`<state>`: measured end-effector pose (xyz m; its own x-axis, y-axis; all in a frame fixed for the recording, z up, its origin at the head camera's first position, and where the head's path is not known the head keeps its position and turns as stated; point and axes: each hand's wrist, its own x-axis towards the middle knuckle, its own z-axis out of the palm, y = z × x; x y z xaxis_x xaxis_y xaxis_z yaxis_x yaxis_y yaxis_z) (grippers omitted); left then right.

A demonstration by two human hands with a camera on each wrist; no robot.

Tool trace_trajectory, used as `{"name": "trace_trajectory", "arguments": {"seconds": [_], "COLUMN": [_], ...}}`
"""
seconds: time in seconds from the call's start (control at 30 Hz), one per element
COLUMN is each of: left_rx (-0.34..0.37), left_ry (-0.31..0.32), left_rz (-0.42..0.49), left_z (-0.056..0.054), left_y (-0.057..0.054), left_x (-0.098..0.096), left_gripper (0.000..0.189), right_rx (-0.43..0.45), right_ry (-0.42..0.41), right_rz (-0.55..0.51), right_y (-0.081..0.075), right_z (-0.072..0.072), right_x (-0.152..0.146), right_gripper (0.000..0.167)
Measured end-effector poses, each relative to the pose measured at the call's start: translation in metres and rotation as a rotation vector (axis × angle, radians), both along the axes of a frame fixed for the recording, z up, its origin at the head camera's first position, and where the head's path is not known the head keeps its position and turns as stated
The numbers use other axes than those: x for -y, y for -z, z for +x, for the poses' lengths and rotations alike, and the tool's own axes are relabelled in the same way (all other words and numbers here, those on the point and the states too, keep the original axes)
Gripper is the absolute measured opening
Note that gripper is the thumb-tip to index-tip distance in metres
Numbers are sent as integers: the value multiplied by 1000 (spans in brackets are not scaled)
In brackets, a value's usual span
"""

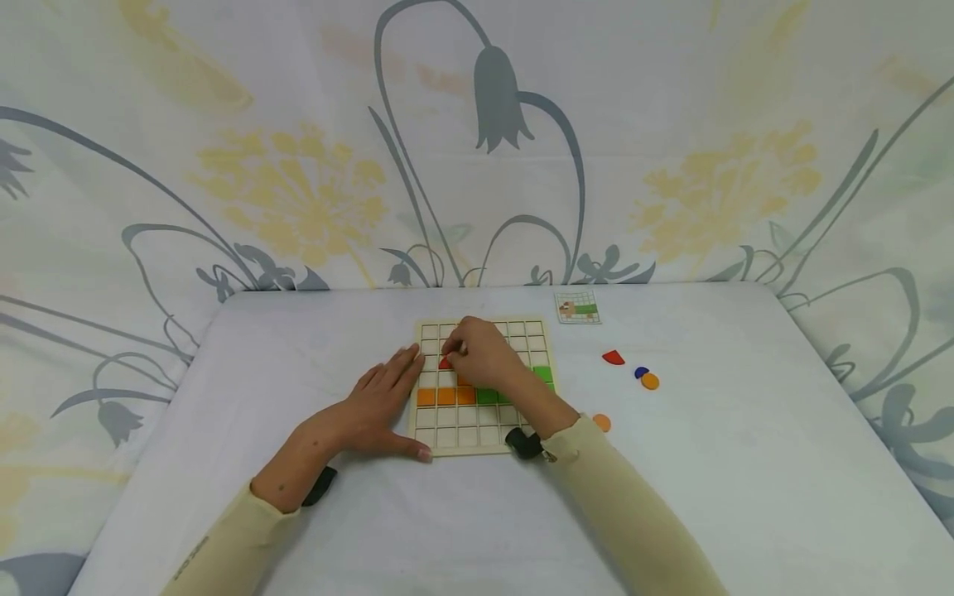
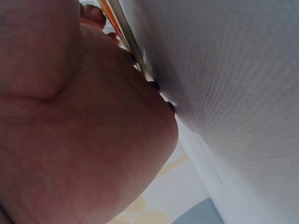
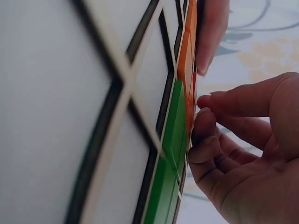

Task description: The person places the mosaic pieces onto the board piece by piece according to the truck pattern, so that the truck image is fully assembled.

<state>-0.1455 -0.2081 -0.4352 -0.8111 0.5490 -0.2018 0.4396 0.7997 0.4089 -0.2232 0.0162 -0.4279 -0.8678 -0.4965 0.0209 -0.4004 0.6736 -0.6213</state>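
Observation:
A light wooden grid board [image 1: 462,436] lies on the white cloth. My left hand [image 1: 376,403] rests along its left side, fingers straight at the upper left edge and thumb at the lower edge. Over the upper left cells, my right hand [image 1: 484,352] pinches a small red piece [image 1: 445,362] down at the board, its fingers hiding part of it. Orange squares [image 1: 445,396] and green squares [image 1: 487,397] fill a row below. In the right wrist view, curled fingers and thumb [image 3: 233,154] meet at the board's surface beside the orange and green tiles.
A small card [image 1: 577,308] with a coloured grid picture lies beyond the board's right corner. To the right are a red quarter-circle [image 1: 614,358], a blue piece [image 1: 641,372] touching an orange disc [image 1: 651,382], and another orange disc [image 1: 602,423] near the right sleeve.

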Motion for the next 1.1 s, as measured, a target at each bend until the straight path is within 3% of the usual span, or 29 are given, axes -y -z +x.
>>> {"name": "trace_trajectory", "arguments": {"seconds": [0.37,0.57,0.8,0.93,1.1], "left_rx": [7,1,5,4,0], "left_ry": [-14,-15,-22,-26,-25], "left_rz": [-22,-29,-43,-48,-55], "left_z": [0,0,1,0,-1], "left_y": [-1,2,3,3,3], "left_x": [-1,-1,-2,-1,-1], "left_gripper": [139,140,139,140,139], "right_rx": [-2,-59,-119,-101,-16], "right_ry": [-28,21,115,157,176], "right_rz": [-28,-10,61,94,120], "right_y": [-20,-23,-14,-15,-17], "right_z": [12,12,8,6,4], "right_x": [-55,-109,-172,-202,-225], "right_gripper": [13,12,10,11,17]}}
